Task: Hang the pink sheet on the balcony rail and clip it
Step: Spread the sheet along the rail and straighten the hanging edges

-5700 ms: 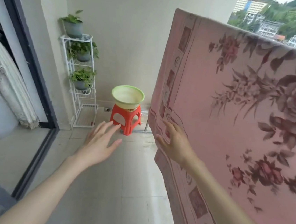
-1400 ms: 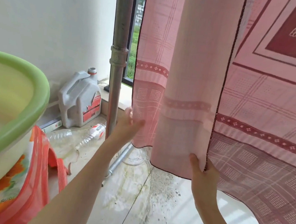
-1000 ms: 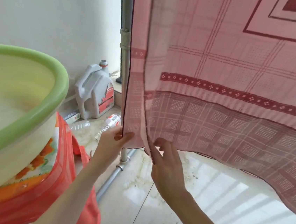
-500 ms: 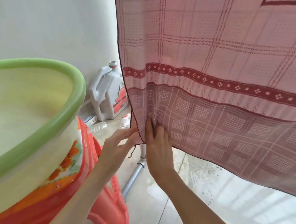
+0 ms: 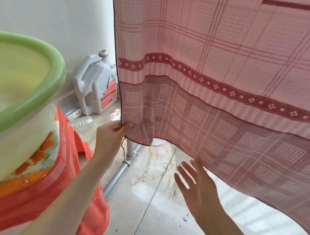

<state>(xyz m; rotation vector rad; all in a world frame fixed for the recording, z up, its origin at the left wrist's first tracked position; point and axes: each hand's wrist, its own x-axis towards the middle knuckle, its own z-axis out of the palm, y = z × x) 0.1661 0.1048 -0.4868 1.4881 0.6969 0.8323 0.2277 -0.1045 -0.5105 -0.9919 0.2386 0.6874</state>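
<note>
Reaching in from the bottom edge, two bare forearms extend toward the hanging cloth. Right hand: fingers straight and spread, palm toward the cloth, just below the hem; contact between the fingertips and the hem cannot be confirmed. Left hand: thumb and fingers pinch the lower left corner of the sheet, where a loose thread hangs from the hem.

Left of the left forearm, a red stool carries a basin with a green rim and pale interior; an orange printed pattern shows on the basin wall. The basin fills the left side of the view.

The sheet hangs from above the frame and covers the upper right. It is pink with a checked weave, a dark red band of diamond marks across it, and a darker checked border below that band. The hem sags in a curve from the pinched corner toward the right. The rail itself is out of view.

Beneath the corner, a grey metal pipe with a joint runs along the stained tile floor.

Farther back, against the white wall, stands a white jug with a red label and no cap. A clear bottle and small litter lie on the floor beside it
</note>
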